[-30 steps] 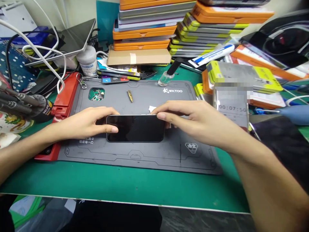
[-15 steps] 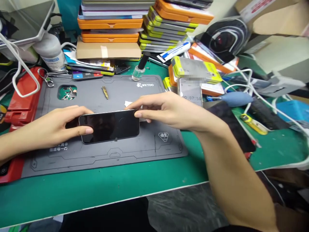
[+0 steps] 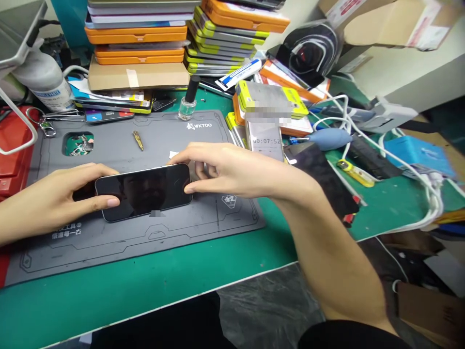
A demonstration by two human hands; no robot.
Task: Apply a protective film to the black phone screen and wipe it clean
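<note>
A smartphone (image 3: 152,189) with a dark, glossy screen is held sideways, tilted toward me, above the grey work mat (image 3: 203,223). My left hand (image 3: 83,191) grips its left end, thumb on the screen and fingers behind. My right hand (image 3: 218,169) closes on its right end, with the thumb at the right edge and the index finger along the top edge. Behind the phone, a small white piece (image 3: 175,154) shows by my right index fingertip. A brass-coloured bit (image 3: 138,140) lies on the mat beyond the phone. The phone's back is hidden.
Small metal parts lie in the mat's recess (image 3: 79,144). A glass bottle (image 3: 187,104) with a black cap stands at the mat's far edge. Stacked orange cases (image 3: 136,35), a phone showing a timer (image 3: 265,138), a blue air blower (image 3: 330,139) and a yellow cutter (image 3: 356,173) surround the mat.
The view has swung right, so everything sits further left. My right thumb has shifted from the phone's upper right corner down its right edge. Both hands still hold the phone.
</note>
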